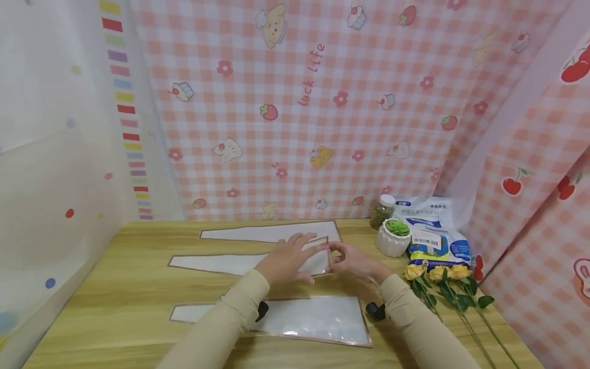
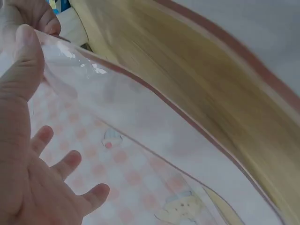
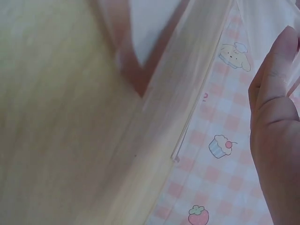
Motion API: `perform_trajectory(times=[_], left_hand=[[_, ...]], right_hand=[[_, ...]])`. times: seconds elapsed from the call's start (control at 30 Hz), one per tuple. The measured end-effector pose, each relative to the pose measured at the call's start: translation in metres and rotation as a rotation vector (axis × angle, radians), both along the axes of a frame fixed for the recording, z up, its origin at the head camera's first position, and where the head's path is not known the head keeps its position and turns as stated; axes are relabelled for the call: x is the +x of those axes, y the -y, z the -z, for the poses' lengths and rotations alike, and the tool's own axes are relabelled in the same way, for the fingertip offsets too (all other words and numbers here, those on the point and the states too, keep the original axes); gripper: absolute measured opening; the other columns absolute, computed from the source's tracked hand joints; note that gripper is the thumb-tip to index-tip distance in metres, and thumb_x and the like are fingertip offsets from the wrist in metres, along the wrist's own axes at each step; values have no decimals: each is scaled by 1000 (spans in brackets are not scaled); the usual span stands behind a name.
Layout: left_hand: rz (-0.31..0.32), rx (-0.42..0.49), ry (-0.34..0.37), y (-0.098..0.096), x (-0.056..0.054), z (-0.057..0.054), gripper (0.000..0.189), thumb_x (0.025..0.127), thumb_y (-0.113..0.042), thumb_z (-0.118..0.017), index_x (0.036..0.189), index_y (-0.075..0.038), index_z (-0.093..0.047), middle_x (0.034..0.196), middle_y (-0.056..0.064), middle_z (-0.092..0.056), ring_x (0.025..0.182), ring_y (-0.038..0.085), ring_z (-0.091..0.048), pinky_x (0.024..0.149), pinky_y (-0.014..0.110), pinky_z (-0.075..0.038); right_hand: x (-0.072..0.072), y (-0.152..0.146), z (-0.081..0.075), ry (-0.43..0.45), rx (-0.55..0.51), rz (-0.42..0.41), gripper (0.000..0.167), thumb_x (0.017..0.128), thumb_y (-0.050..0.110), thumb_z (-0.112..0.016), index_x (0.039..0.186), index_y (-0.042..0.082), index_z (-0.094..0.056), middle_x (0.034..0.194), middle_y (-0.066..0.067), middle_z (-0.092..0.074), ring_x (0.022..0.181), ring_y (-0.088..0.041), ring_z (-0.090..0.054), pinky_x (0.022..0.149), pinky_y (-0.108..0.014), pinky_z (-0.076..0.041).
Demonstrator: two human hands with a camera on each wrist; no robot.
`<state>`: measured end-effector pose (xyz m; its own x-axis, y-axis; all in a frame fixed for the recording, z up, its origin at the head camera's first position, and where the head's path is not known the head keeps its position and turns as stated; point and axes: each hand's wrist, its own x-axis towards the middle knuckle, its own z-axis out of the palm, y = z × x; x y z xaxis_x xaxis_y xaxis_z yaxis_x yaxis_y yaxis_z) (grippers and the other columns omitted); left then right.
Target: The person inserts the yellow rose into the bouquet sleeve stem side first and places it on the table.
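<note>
Three long, tapering wrapping sleeves lie one behind another, white and translucent with brown borders: a back sleeve [image 1: 318,229], a middle sleeve [image 1: 216,262] and a front sleeve [image 1: 318,320]. My left hand [image 1: 288,261] is over the middle sleeve's wide end, which is raised off the table. In the left wrist view its thumb [image 2: 28,51] lies against the clear film while three fingers spread loosely. My right hand [image 1: 355,261] pinches the right edge of that same end, close to the left fingertips. The right wrist view shows only part of the right hand [image 3: 279,112], with its grip partly out of frame.
At right on the wooden table [image 1: 110,287] stand a jar [image 1: 381,212] and a succulent in a white pot [image 1: 393,241]. Printed packets [image 1: 438,246] lie beside them, with several yellow roses [image 1: 438,271] in front. Checked curtains hang behind and at right.
</note>
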<state>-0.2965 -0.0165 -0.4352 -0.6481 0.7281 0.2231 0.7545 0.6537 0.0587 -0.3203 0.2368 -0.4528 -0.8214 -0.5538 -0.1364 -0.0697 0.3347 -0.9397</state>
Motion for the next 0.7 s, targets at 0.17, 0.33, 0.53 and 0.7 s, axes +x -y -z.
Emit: perform_trajectory(times=[0.17, 0.33, 0.53, 0.7], left_hand=[[3, -34, 39, -19, -4, 3, 85, 83, -61, -73, 155, -31, -41, 164, 9, -28, 143, 44, -36, 103, 68, -43], [-26, -31, 145, -25, -7, 6, 84, 81, -63, -75, 152, -28, -45, 167, 12, -20, 147, 49, -26, 104, 73, -37], [-12, 10, 248, -21, -8, 7, 104, 75, -56, -85, 157, -19, -33, 166, 17, -21, 146, 47, -29, 111, 68, -34], [-8, 3, 247, -21, -6, 11, 110, 74, -57, -85, 159, -14, -30, 164, 13, -29, 141, 33, -44, 105, 62, -44]], right_hand=[[3, 1, 0, 3, -24, -20, 77, 89, 3, -74, 154, -2, -33, 134, -18, -56, 99, -22, -64, 83, -35, -58], [5, 2, 1, 25, -58, -55, 77, 89, -1, -71, 154, -5, -30, 127, -17, -59, 96, -22, -65, 83, -35, -58], [7, 4, -1, 19, -59, -78, 74, 86, -1, -71, 150, -5, -34, 119, -16, -58, 85, -17, -63, 77, -27, -55], [8, 4, -1, 34, -47, -54, 66, 87, 1, -67, 146, -5, -39, 142, -23, -42, 91, -18, -61, 80, -27, -55]])
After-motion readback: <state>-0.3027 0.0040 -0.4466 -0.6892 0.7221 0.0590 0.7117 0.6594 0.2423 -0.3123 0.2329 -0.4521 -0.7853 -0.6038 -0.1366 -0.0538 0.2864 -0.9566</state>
